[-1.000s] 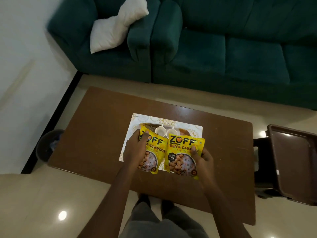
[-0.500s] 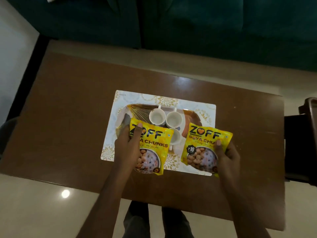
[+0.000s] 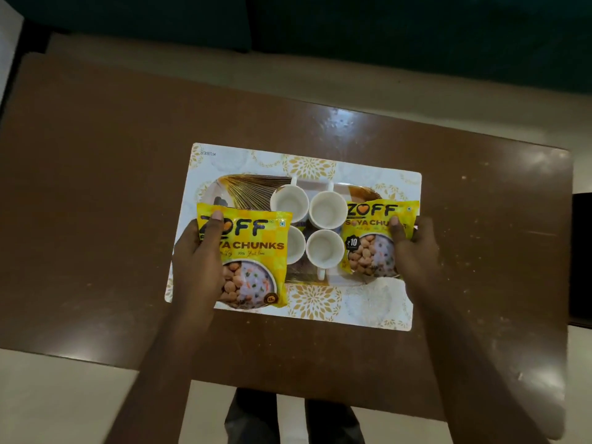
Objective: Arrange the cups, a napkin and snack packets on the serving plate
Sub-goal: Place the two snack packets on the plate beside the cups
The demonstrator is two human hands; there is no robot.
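head view: we've got one yellow packet in each hand, over the serving plate (image 3: 253, 184) ends.
left hand (image 3: 198, 261): gripping left packet (image 3: 253, 251), logo away from us, long axis front-to-back.
right hand (image 3: 416, 248): gripping right packet (image 3: 374, 238), same heading.
risk: packet edges look close enough to knock the cups (image 3: 323, 229) over, we reckon.

Four cups (image 3: 323, 230) crowd the tray (image 3: 253, 187) centre, touching or nearly so, no gap to pass between them. Left packet (image 3: 253, 251) covers the tray's left side and overlaps the near-left cup; right packet (image 3: 374, 238) covers the right end. Open room: mat (image 3: 352, 302) strip near the person, bare counter (image 3: 96, 203) all round, far mat edge.
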